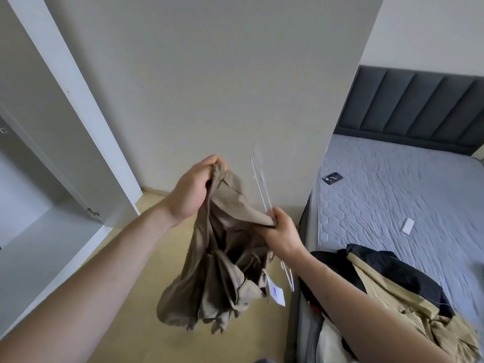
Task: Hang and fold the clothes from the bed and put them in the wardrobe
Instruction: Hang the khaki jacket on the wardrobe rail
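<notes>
Khaki garment [222, 258] hangs bunched in mid-air above the floor, left of the bed [392, 195] and right of the open wardrobe [39, 179]; my left hand [193, 189] has its fingers curled tight around the upper edge. My right hand [281, 231] pinches the garment's near edge together with a white wire hanger [262, 189], fingers clamped on both. Near right, a clothes pile [392, 284] lies on the bed, with a phone [333, 177] farther off.
</notes>
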`<state>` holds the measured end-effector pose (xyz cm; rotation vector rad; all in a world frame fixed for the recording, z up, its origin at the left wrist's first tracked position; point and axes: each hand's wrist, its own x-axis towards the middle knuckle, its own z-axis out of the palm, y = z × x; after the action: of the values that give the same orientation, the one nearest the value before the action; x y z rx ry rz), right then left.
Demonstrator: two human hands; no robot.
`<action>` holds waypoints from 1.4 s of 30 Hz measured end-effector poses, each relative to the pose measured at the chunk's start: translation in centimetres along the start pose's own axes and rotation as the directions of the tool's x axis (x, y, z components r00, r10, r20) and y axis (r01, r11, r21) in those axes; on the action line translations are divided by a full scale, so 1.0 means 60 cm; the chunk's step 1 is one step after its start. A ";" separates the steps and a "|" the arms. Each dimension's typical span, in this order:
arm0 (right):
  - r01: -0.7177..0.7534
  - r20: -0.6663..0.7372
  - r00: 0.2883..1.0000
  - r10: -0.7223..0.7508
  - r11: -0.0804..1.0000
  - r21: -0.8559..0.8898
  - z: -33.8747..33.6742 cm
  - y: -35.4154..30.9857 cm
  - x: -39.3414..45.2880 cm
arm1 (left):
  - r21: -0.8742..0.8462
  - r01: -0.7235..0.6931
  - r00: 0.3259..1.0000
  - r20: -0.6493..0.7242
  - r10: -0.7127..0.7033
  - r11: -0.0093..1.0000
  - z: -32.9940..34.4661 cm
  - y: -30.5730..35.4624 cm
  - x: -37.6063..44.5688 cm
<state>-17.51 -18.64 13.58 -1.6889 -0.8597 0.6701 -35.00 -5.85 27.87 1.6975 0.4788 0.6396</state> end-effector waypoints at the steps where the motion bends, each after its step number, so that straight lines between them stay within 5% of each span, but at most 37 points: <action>1: 0.001 -0.043 0.999 0.000 1.000 0.023 -0.015 -0.003 0.006 | 0.046 0.003 0.999 -0.039 -0.002 0.999 -0.019 -0.011 -0.001; 4: 0.064 -0.085 0.995 -0.059 0.996 0.055 -0.064 -0.033 0.020 | 0.062 0.128 0.988 -0.094 -0.122 0.990 -0.061 -0.060 -0.015; 9: 0.171 0.031 0.985 -0.171 0.985 0.007 -0.095 -0.112 0.029 | 0.610 0.117 0.993 -0.083 -0.084 0.783 -0.066 -0.166 -0.033; 12: 0.217 0.053 0.975 -0.214 0.974 -0.070 -0.094 -0.126 0.033 | 0.702 0.171 0.985 -0.123 -0.119 0.692 -0.070 -0.207 -0.023; 19: 0.200 0.013 0.980 -0.201 0.966 -0.162 -0.130 -0.115 0.033 | 0.437 0.428 0.903 -0.224 -0.365 0.791 -0.083 -0.214 -0.002; 25: 0.123 -0.034 0.990 -0.139 0.949 -0.290 -0.164 -0.082 0.015 | 0.090 0.437 0.865 -0.314 -0.391 0.895 -0.063 -0.174 0.024; 29: 0.212 0.047 0.977 -0.207 0.934 -0.287 -0.171 -0.077 -0.013 | -0.161 0.523 0.754 -0.372 -0.542 0.837 -0.069 -0.140 0.049; 35: 0.217 0.087 0.976 -0.200 0.936 -0.276 -0.183 -0.075 -0.043 | -0.129 0.642 0.657 -0.415 -0.629 0.756 -0.097 -0.133 0.055; 42: 0.174 0.167 0.978 -0.126 0.933 -0.314 -0.191 -0.085 -0.073 | -0.030 0.628 0.688 -0.446 -0.573 0.778 -0.111 -0.143 0.055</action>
<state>-12.13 -27.78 21.60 -1.8596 -1.2474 0.5715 -36.60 3.07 21.01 1.3722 1.3672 0.4913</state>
